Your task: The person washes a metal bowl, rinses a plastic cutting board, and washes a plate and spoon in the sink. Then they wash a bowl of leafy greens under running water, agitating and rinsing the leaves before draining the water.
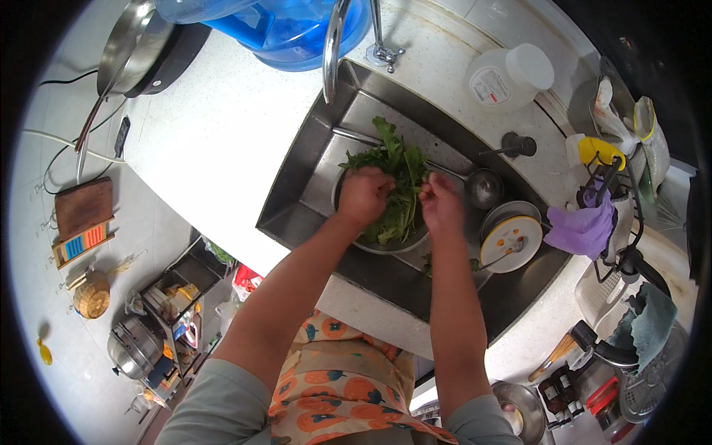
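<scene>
Green leafy vegetables fill a round metal bowl standing in a stainless steel sink. Over the bowl's left side, my left hand has its fingers curled among the leaves. My right hand is at the bowl's right side, thumb and fingertips pinched together beside the stems; whether a stem is between them cannot be told. A metal ladle lies to the right of my right hand. Nearer the sink's right end, a white plate with a yellow rim carries a spoon.
A chrome faucet reaches over the sink's back left. A blue water jug stands behind it on the counter. At the back right is a white-capped plastic jar. A purple cloth hangs over the right edge.
</scene>
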A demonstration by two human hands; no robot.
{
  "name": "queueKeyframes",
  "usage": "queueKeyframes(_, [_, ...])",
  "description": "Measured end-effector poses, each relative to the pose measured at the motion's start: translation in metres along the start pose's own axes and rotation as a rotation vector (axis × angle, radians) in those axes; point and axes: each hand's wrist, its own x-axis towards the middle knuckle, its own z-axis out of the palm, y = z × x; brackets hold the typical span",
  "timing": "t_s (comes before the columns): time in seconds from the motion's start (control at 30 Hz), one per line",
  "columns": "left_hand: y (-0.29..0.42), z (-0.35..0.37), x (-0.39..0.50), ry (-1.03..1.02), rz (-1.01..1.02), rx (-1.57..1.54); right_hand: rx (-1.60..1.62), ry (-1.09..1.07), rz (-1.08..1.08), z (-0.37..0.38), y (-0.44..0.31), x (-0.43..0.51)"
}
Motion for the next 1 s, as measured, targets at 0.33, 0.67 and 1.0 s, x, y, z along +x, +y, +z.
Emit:
queueKeyframes(0.33, [0.033, -0.009, 0.006, 0.397, -0.486, -0.417, -1.936, 0.124, -0.213, -0.059, -0.019, -0.130])
queueKeyframes(0.67, [-0.013, 0.017, -0.054, 0.057, -0.983, -0.716, -1.690, 0.070, -0.353, 0.023, 0.092, -0.007])
queueKeyframes(1.0, [0.006, 0.029, -0.055, -0.157, -0.615, 0.058, -1.333, 0.104, -0.525, -0.005, 0.095, 0.015])
